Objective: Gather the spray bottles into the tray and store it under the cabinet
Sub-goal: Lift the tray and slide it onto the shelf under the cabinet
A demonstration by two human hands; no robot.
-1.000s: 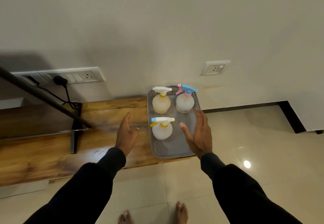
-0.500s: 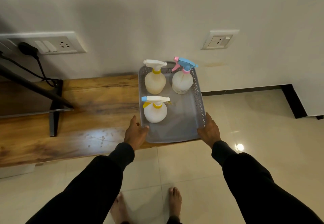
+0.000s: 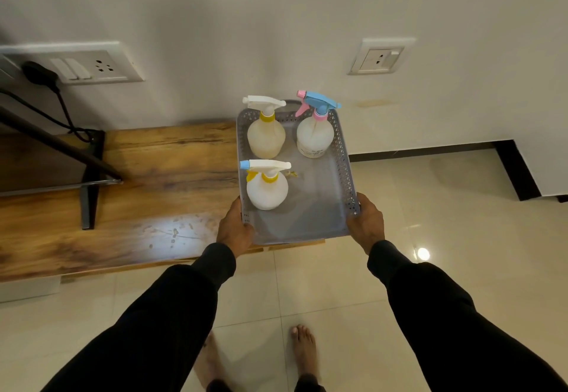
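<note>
A grey perforated tray (image 3: pixel 319 207) sits at the right end of the wooden cabinet top (image 3: pixel 159 182). Three spray bottles stand upright in it: a yellowish one with a white head (image 3: pixel 266 136) at the back left, a white one with a blue and pink head (image 3: pixel 315 135) at the back right, and a white one with a yellow collar (image 3: pixel 266 189) at the front left. My left hand (image 3: pixel 234 228) grips the tray's near left corner. My right hand (image 3: pixel 365 222) grips its near right corner.
A TV on black metal legs (image 3: pixel 89 182) stands on the cabinet to the left, its cable plugged into a wall switchboard (image 3: pixel 76 64). A second socket (image 3: pixel 379 56) is on the wall to the right. Glossy tiled floor (image 3: pixel 445 222) lies below; my bare feet show.
Both hands came in from open beside the tray and closed on its near corners. My head moved closer and lower over the tray.
</note>
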